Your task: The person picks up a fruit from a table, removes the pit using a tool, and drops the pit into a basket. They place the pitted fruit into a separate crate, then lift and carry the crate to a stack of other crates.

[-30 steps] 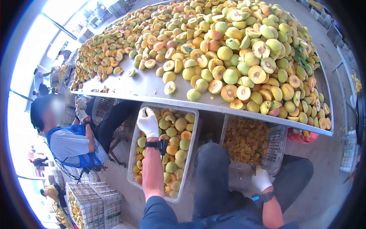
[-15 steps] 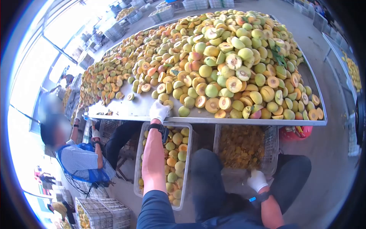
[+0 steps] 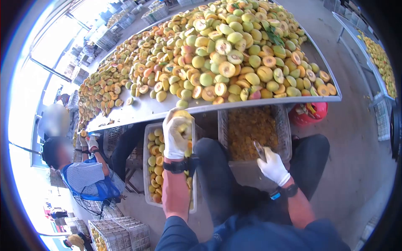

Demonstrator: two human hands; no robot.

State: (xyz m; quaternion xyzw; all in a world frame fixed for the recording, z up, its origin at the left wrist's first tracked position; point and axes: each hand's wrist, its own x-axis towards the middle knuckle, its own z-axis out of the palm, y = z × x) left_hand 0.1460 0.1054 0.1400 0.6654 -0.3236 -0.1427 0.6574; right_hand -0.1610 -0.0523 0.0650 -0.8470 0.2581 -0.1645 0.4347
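Observation:
Closed round a yellow-green fruit (image 3: 183,114), my left hand (image 3: 176,136) in a white glove is above a crate of fruit (image 3: 155,165), near the table's front edge. My right hand (image 3: 273,166), also gloved, grips a small metal tool (image 3: 260,149) over the near side of a crate of brown pits (image 3: 250,131). Whole and halved fruits (image 3: 226,69) are heaped on the metal table (image 3: 155,108). Some halves show a brown stone or hollow.
At the left a seated co-worker (image 3: 86,173) in a blue apron handles fruit at the table. A red bucket (image 3: 309,113) stands beneath the right part of the table. White crates (image 3: 119,234) are at the lower left; another fruit-covered table (image 3: 341,23) is at the right.
My left hand has come off the table with a fruit in it. My right hand has risen toward the pit crate, its tool now visible. The whole view has shifted.

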